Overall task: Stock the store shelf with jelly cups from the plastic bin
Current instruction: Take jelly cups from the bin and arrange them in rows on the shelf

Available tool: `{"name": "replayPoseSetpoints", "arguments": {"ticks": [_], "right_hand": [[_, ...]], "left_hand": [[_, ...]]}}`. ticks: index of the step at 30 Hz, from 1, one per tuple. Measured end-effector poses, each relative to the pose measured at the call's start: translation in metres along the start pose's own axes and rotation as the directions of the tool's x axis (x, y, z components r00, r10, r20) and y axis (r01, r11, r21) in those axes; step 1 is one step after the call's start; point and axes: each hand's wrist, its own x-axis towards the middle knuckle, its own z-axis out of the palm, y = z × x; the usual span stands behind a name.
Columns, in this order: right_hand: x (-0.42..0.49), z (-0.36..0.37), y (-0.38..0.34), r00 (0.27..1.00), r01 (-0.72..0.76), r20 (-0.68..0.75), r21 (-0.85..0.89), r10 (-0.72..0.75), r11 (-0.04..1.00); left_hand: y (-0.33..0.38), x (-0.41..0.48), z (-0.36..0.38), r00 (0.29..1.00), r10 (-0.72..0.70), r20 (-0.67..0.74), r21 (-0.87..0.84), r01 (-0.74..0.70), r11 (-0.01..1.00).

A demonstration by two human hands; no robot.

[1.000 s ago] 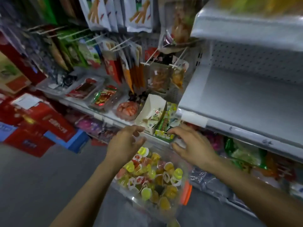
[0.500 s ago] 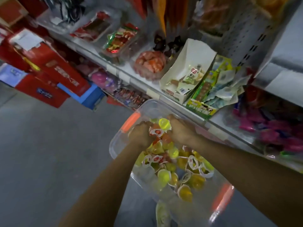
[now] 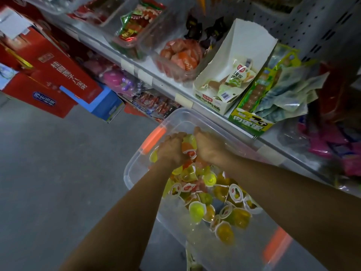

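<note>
Both hands down in the clear plastic bin, cupping jelly cups.
Left hand and right hand face palm to palm, knuckles up, forearms converging. The fingers curl down into the pile and grip a cluster of cups between them; fingertips hidden. More cups lie loose in the bin on the wrist side of the fingers. An orange latch sits left of the fingers, and the shelf edge runs just beyond them.

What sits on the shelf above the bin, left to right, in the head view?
Clear tray of red packs → clear tray of green and red packets → clear tub of orange-red snacks → open white carton of sachets → green and yellow display box.
</note>
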Motion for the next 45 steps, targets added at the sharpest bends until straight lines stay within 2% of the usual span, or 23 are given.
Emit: {"name": "replayPoseSetpoints", "arguments": {"ticks": [7, 9, 11, 14, 18, 19, 21, 24, 27, 29, 31, 34, 36, 40, 45], "right_hand": [[-0.030, 0.003, 0.018, 0.993, 0.034, -0.110, 0.044, -0.028, 0.998], [-0.044, 0.002, 0.024, 0.990, 0.026, -0.142, 0.134, -0.007, 0.991], [-0.060, -0.004, 0.029, 0.991, 0.000, -0.132, 0.276, 0.037, 0.961], [-0.086, -0.023, 0.033, 0.986, -0.055, -0.103, 0.529, 0.128, 0.847], [-0.128, -0.059, 0.028, 0.976, -0.079, -0.047, 0.829, 0.211, 0.553], [-0.139, -0.068, 0.026, 0.974, -0.061, -0.056, 0.868, 0.219, 0.494], [-0.164, -0.087, 0.024, 0.968, -0.006, -0.106, 0.898, 0.228, 0.440], [-0.204, -0.117, 0.021, 0.961, 0.032, -0.135, 0.920, 0.240, 0.390], [-0.242, -0.146, 0.020, 0.958, 0.070, -0.171, 0.919, 0.231, 0.389], [-0.268, -0.164, 0.022, 0.953, 0.066, -0.185, 0.901, 0.241, 0.430], [-0.294, -0.184, 0.025, 0.947, 0.049, -0.185, 0.890, 0.262, 0.454], [-0.342, -0.215, 0.033, 0.929, 0.081, -0.222, 0.902, 0.296, 0.424], [-0.362, -0.229, 0.040, 0.918, 0.097, -0.262, 0.878, 0.299, 0.469], [-0.409, -0.255, 0.063, 0.844, 0.193, -0.431, 0.800, 0.320, 0.569], [-0.481, -0.296, 0.108, 0.734, 0.323, -0.579, 0.758, 0.355, 0.567]], "left_hand": [[0.008, -0.028, -0.008, 0.994, 0.068, -0.083, -0.108, -0.077, 0.991], [0.010, -0.043, -0.014, 0.995, 0.050, -0.086, -0.186, -0.065, 0.980], [0.011, -0.058, -0.020, 0.998, -0.017, -0.062, -0.347, -0.005, 0.938], [0.019, -0.088, -0.033, 0.996, -0.086, 0.021, -0.610, 0.081, 0.788], [0.040, -0.127, -0.050, 0.981, -0.186, 0.057, -0.791, 0.158, 0.592], [0.047, -0.137, -0.056, 0.978, -0.200, 0.066, -0.824, 0.166, 0.542], [0.062, -0.156, -0.068, 0.977, -0.194, 0.088, -0.876, 0.169, 0.453], [0.090, -0.188, -0.089, 0.989, -0.131, 0.064, -0.904, 0.113, 0.413], [0.123, -0.221, -0.114, 0.998, -0.059, -0.007, -0.908, 0.018, 0.419], [0.144, -0.241, -0.133, 0.999, 0.005, -0.034, -0.910, -0.033, 0.413], [0.163, -0.256, -0.149, 0.998, 0.057, -0.042, -0.913, -0.061, 0.403], [0.194, -0.282, -0.172, 0.983, 0.174, -0.056, -0.908, -0.122, 0.400], [0.209, -0.289, -0.182, 0.970, 0.236, -0.060, -0.895, -0.157, 0.418], [0.255, -0.319, -0.204, 0.942, 0.311, -0.128, -0.874, -0.255, 0.414], [0.324, -0.361, -0.216, 0.863, 0.468, -0.192, -0.832, -0.396, 0.388]]}}
